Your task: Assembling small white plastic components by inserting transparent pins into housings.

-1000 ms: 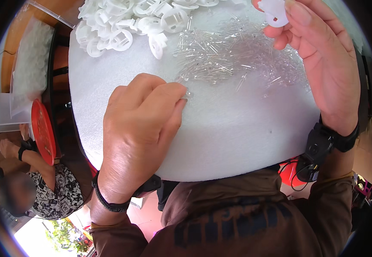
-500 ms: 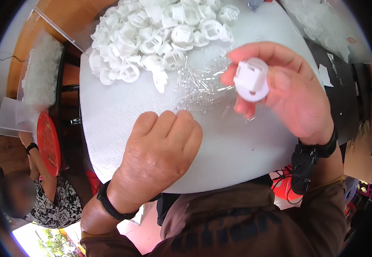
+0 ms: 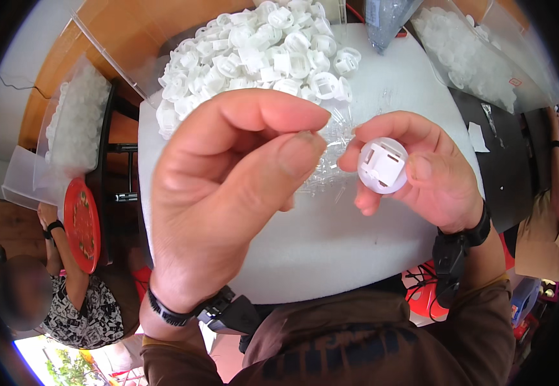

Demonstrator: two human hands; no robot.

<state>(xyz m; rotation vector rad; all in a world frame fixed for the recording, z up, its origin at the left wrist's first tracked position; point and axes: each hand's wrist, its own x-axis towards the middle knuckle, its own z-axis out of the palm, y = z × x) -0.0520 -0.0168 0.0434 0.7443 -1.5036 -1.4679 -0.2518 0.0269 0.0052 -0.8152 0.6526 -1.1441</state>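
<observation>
In my right hand is a round white plastic part with a raised square block and several slots, gripped between thumb and fingers with its slotted face toward me. To its left, my left hand is raised, thumb and forefinger tips pinched together. Whatever sits in that pinch, if anything, is too small to see. Partly hidden behind my left hand, thin clear pins lie scattered on the white tabletop. A big heap of similar white plastic parts covers the far side.
Clear bins of white parts stand at the far left and far right. A grey plastic bag lies at the table's far edge. On the left, another person sits near a red round tray.
My left hand has lifted off the table near the pins and turned, showing its thumb side in a pinch. My right hand has lowered slightly, tilting the white part toward me.
</observation>
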